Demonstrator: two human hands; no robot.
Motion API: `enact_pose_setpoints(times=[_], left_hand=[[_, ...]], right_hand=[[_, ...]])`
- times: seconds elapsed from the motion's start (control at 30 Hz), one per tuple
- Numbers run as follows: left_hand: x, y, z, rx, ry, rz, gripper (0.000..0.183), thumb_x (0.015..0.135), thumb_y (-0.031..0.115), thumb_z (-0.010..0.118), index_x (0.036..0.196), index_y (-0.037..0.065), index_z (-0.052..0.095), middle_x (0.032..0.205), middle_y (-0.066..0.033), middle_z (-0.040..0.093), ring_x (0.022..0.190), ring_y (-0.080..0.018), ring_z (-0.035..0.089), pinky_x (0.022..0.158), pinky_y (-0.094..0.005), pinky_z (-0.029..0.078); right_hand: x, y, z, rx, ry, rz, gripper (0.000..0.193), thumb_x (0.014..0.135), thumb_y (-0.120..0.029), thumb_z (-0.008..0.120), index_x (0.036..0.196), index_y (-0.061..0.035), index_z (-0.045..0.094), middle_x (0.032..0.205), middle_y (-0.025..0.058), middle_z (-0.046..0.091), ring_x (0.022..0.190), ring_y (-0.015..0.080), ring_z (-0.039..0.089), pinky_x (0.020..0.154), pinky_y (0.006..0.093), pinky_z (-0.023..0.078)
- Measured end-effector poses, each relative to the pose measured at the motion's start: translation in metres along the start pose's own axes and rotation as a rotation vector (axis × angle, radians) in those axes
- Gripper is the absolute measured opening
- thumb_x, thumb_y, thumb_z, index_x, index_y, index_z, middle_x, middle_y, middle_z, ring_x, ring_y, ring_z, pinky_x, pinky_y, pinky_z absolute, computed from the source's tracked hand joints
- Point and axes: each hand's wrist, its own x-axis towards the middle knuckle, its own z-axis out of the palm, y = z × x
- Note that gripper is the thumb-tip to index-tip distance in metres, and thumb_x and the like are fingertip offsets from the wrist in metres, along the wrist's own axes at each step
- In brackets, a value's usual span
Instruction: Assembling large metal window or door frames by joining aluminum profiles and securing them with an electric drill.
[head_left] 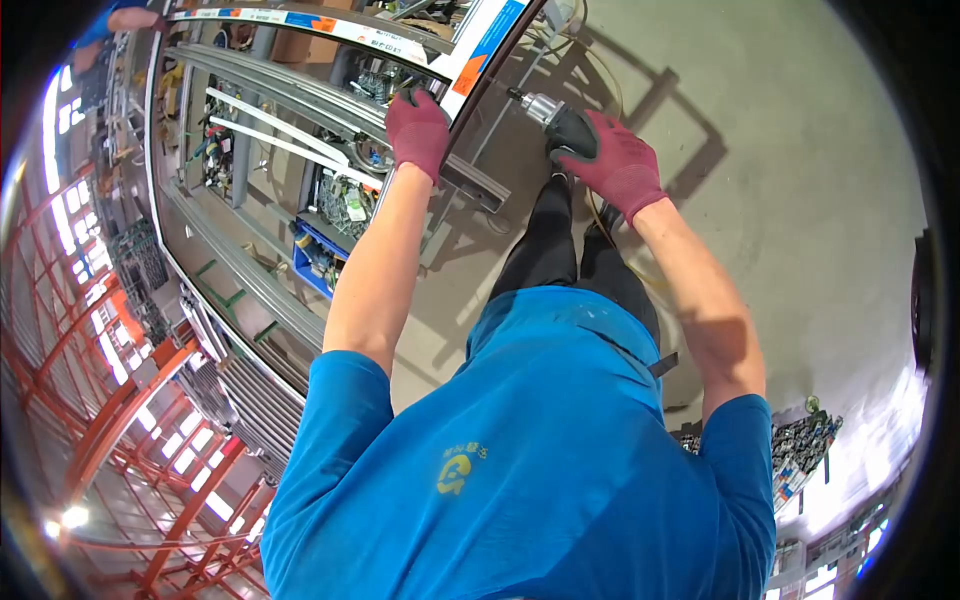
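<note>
The drill (543,108) sat in the right hand (615,160), its gloved fingers wrapped around the body, and its long axis pointed towards ten o'clock. Just beyond the tip, also at ten o'clock, lay the taped edge of the metal frame (484,56), running from one o'clock to seven (nearly square to the drill, as this view had it). The left hand (418,132) was nearer, touching the frame at seven o'clock from its corner, fingers curled; whether they clamped it, I couldn't tell.

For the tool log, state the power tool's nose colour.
Power tool's nose: silver, head view.
</note>
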Motion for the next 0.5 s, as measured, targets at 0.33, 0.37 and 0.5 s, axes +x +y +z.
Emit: enact_pose_setpoints(times=[0.33, 0.37, 0.5], left_hand=[[0.003, 0.02, -0.012, -0.071, -0.055, -0.054, 0.041, 0.1, 0.033, 0.053, 0.111, -0.003, 0.069, 0.112, -0.0293, 0.071, 0.108, -0.0472, 0.067, 0.094, -0.053, 0.052], [0.0, 0.019, -0.012, -0.087, -0.059, -0.077, 0.045, 0.1, 0.036, 0.053, 0.113, -0.005, 0.067, 0.112, -0.0313, 0.07, 0.108, -0.0491, 0.066, 0.095, -0.0543, 0.051], [0.001, 0.013, 0.004, -0.151, -0.076, -0.1, 0.047, 0.101, 0.04, 0.052, 0.116, -0.002, 0.066, 0.112, -0.0294, 0.07, 0.107, -0.0486, 0.066, 0.095, -0.0525, 0.052]], right_hand=[[-0.013, 0.042, -0.002, 0.225, -0.002, -0.014, 0.071, 0.08, -0.048, 0.082, 0.136, -0.0087, 0.062, 0.122, 0.0186, 0.072, 0.113, 0.0348, 0.069, 0.096, 0.0432, 0.054], [-0.02, 0.047, 0.003, 0.231, -0.049, -0.003, 0.067, 0.079, -0.043, 0.084, 0.132, -0.007, 0.065, 0.111, 0.0173, 0.076, 0.102, 0.0339, 0.074, 0.089, 0.0414, 0.056], [-0.044, 0.059, 0.066, 0.186, -0.142, -0.032, 0.065, 0.077, -0.038, 0.085, 0.13, -0.0071, 0.065, 0.108, 0.0183, 0.076, 0.102, 0.035, 0.073, 0.089, 0.044, 0.056]])
